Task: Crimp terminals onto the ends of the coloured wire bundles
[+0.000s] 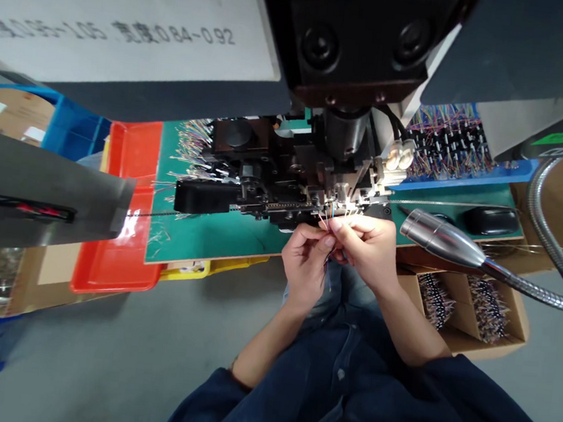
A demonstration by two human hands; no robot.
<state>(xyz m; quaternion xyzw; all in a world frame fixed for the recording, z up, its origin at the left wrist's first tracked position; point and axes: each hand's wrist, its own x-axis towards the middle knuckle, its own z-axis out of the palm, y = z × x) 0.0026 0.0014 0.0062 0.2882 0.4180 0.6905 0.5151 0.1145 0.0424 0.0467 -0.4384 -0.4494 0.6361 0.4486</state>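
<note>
Thin coloured wires (327, 222) fan out between my two hands, right in front of a crimping machine (344, 134). My left hand (305, 260) pinches the bundle from the left, with thumb and index finger together. From the right, my right hand (368, 247) pinches the wires close to the machine's lit die area (345, 203). Dark wire ends hang below my fingers. Whether the wire tips touch the dies is too small to tell. A thin terminal strip (282, 206) runs into the machine from the left.
An orange-red tray (114, 267) stands left on the green work surface (218, 238). A lamp (439, 238) on a bendy metal neck reaches in from the right. Blue tray (507, 173) and cardboard box (454, 340) hold wire bundles. A grey guide arm (42, 192) juts in left.
</note>
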